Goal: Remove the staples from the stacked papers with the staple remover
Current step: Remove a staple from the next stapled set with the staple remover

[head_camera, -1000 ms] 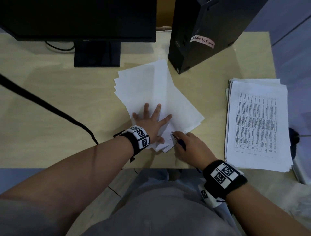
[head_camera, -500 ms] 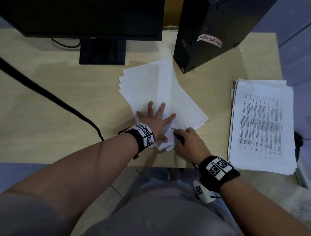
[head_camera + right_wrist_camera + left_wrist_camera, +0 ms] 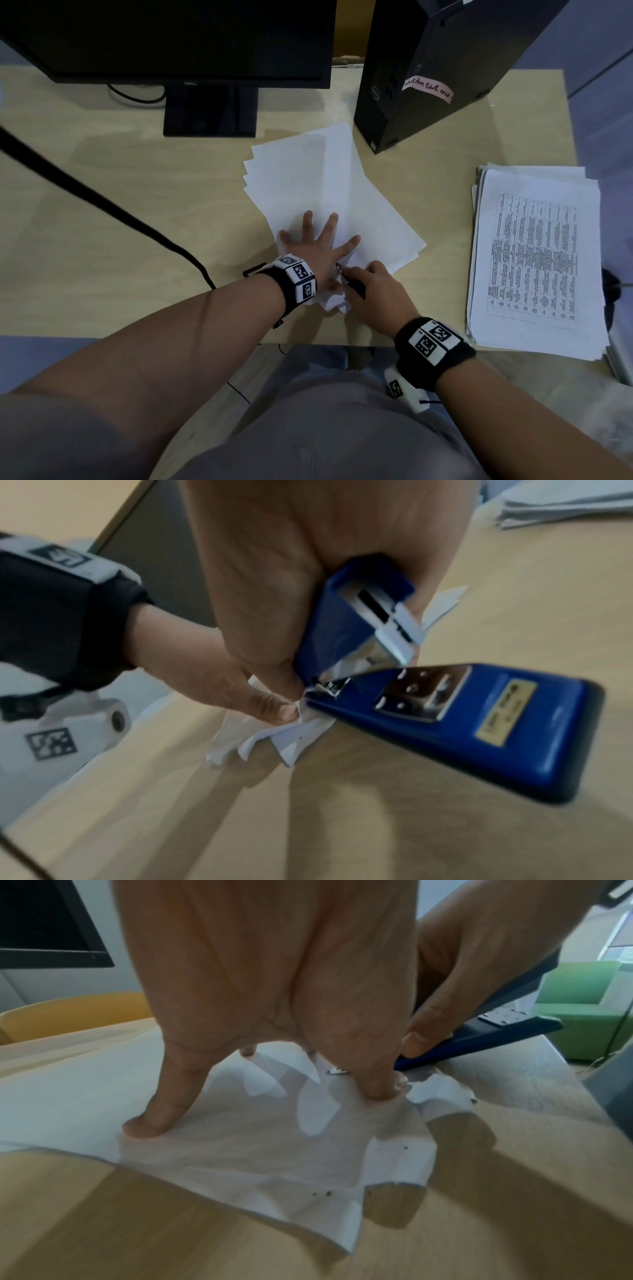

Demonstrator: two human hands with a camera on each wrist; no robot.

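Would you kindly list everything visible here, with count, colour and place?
Stacked papers: one fanned stack, white, desk centre.
Staple remover: one, blue, at the stack's near corner.
Printed pile: one, white, desk right.
Monitor: one, black, rear left.
Computer tower: one, black, rear right.
Cable: one, black, desk left.
Desk: one, light wood.
Left hand: pressing flat on the stack.
Right hand: gripping the remover.

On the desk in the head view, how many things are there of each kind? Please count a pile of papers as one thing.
Paper piles: 2, the blank stapled stack under the left hand and the printed pile
Blue stapler with remover tip: 1, held by the right hand
Monitor: 1
Computer tower: 1
Total: 5
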